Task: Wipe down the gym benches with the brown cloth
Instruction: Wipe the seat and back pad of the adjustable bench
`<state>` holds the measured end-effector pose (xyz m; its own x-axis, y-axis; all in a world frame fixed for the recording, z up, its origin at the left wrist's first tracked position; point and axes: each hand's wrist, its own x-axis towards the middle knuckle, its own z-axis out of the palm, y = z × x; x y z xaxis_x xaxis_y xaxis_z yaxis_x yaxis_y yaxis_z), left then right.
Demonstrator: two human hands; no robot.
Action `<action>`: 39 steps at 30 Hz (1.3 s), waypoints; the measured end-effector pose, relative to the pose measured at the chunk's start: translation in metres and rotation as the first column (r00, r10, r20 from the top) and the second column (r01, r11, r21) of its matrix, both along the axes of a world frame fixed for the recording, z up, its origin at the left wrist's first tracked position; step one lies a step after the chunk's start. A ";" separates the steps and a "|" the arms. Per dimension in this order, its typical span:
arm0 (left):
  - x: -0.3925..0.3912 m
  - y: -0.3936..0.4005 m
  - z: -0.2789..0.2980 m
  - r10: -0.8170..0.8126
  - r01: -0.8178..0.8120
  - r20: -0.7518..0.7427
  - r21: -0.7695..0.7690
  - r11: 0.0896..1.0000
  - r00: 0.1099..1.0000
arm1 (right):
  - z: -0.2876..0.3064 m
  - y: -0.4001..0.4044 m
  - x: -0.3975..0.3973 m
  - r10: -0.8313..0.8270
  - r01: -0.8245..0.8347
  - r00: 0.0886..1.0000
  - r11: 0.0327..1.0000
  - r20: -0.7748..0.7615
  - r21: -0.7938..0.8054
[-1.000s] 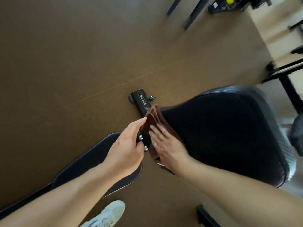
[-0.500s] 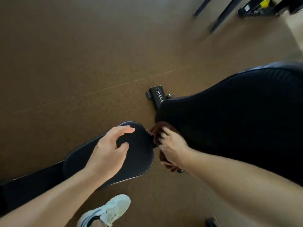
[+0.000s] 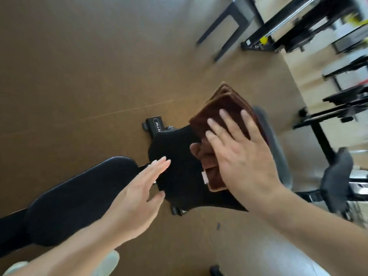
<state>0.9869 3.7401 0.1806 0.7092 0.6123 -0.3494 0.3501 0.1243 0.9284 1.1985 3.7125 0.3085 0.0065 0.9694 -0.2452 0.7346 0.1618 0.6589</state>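
So the right hand [image 3: 242, 158] is laid flat on the folded brown cloth [image 3: 225, 110], fingers straight and a bit spread, thumb tucked along the cloth's near edge, pressing it down onto the black seat pad [image 3: 175, 172] of the gym bench. The cloth sits on the far right part of that pad, several layers thick, with its top corner sticking out past the fingertips and a small pale tag [image 3: 205, 177] poking out at the near edge.

The left hand [image 3: 137, 198] is open too, fingers straight and held together, holding nothing. It's over the gap where the seat pad meets the long black back pad [image 3: 79, 198] that runs off to the lower left. Can't tell whether it actually touches the padding.

A black frame bracket [image 3: 155, 125] with white lettering pokes out from under the far end of the seat, on the brown floor [image 3: 79, 76]. More black gym equipment frames [image 3: 298, 26] are off to the upper right, pretty blurry. A pale shoe [image 3: 108, 263] shows at the bottom edge.
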 end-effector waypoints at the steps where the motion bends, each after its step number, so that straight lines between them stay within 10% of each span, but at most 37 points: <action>1: 0.007 0.007 0.004 0.001 -0.002 0.026 0.029 1.000 1.000 | 0.007 0.005 0.000 -0.043 0.041 0.998 0.998 0.056 0.041; 7: 0.007 0.023 -0.014 -0.020 0.018 0.011 0.144 0.989 1.000 | -0.107 0.006 -0.020 -0.005 0.030 0.997 0.944 0.074 -0.330; 13: -0.069 0.001 -0.066 -0.058 0.067 -0.155 0.053 0.996 0.986 | -0.202 -0.074 -0.026 0.177 -0.058 0.983 0.568 0.053 -0.821; 22: -0.058 0.007 -0.081 -0.026 0.039 -0.161 0.081 0.996 0.987 | -0.217 0.077 -0.027 0.139 -0.042 0.972 0.895 0.187 -0.444; 32: -0.078 -0.006 -0.084 -0.137 0.172 -0.298 0.095 0.980 0.945 | -0.258 -0.037 -0.039 0.082 -0.043 0.997 0.652 0.014 -0.757; 39: -0.026 -0.023 0.000 -0.312 0.330 -0.135 0.149 0.932 0.941 | -0.067 -0.101 -0.009 -0.044 0.030 0.989 0.995 -0.142 -0.100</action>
<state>0.9613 3.7170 0.1804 0.8415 0.4143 -0.3467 0.4440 -0.1647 0.8808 1.1895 3.6111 0.2412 -0.0005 0.9405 -0.3397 0.8270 0.1914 0.5286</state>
